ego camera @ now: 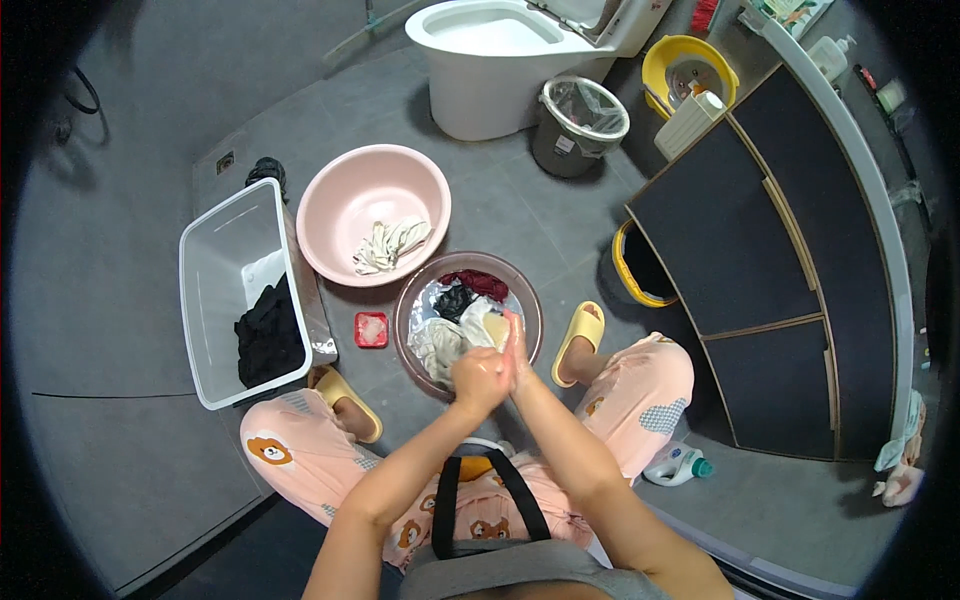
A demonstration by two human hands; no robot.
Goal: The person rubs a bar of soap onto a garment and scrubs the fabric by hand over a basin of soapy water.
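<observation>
My two hands meet over the near right side of a brown basin [531, 285] on the floor. My left hand [480, 379] is curled, its knuckles up, pressed against my right hand [517, 352], whose fingers point forward. What lies between the palms is hidden. A white cloth [475, 319] reaches up to my hands, and a pale yellow piece [496, 330], perhaps soap, lies against my right fingers. Also in the basin are a greyish-white wet cloth [439, 345], a black cloth [454, 301] and a dark red cloth [480, 283].
A pink basin [337, 187] holds a light cloth [390, 244]. Left stands a white bin [214, 255] with black clothing [270, 334]. A red soap dish [371, 330] sits beside the brown basin. Beyond are a toilet [480, 90], a lined trash can [566, 150] and a dark cabinet [750, 247].
</observation>
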